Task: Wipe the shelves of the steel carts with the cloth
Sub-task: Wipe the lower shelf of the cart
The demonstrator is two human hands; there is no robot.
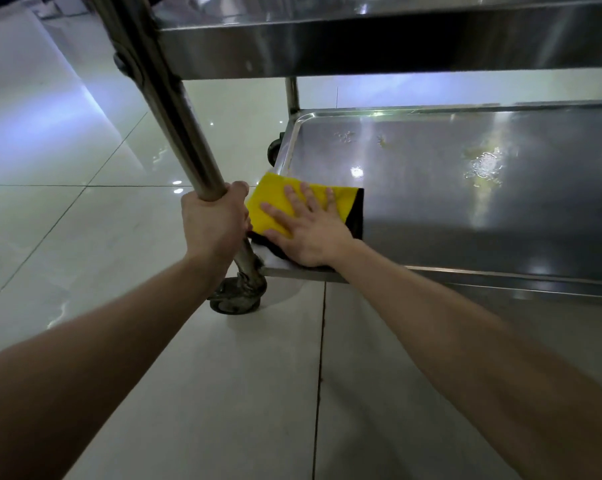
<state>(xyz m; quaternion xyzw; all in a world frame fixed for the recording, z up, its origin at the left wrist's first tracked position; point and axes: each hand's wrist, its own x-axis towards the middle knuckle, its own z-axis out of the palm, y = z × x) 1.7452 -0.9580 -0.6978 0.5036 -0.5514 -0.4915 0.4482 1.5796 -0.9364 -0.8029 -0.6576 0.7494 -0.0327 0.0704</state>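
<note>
Right grip [306, 230] is flat and wide, fingers spread straight, palm pressing down on the one cloth [268, 206]. It carries nothing, it just pushes. The cloth is yellow with a black edge, folded, and sits on the near left corner of the lower shelf [466, 209], its black edge facing the middle of the shelf.

Left grip [216, 220] is wrapped tight round the near post [175, 109], fingers curled about the tube and thumb on top, just beside the cloth and a little above the shelf corner.

Moving outward, there is one cart in view with two shelves: the lower shelf under the cloth and the upper shelf [362, 39] overhead. Two posts show, the held one and a far post [292, 93] at the back left corner. Two wheels show as well, a grimy near wheel [235, 299] below the held post and a far wheel [275, 148] behind the shelf edge.

On the lower shelf, well apart from the cloth, lie three wet-looking marks: a large mark [485, 166] to the right, a small mark [382, 141] and a faint mark [344, 136] nearer the back rim. The cart stands on a glossy tiled floor [85, 237].
</note>
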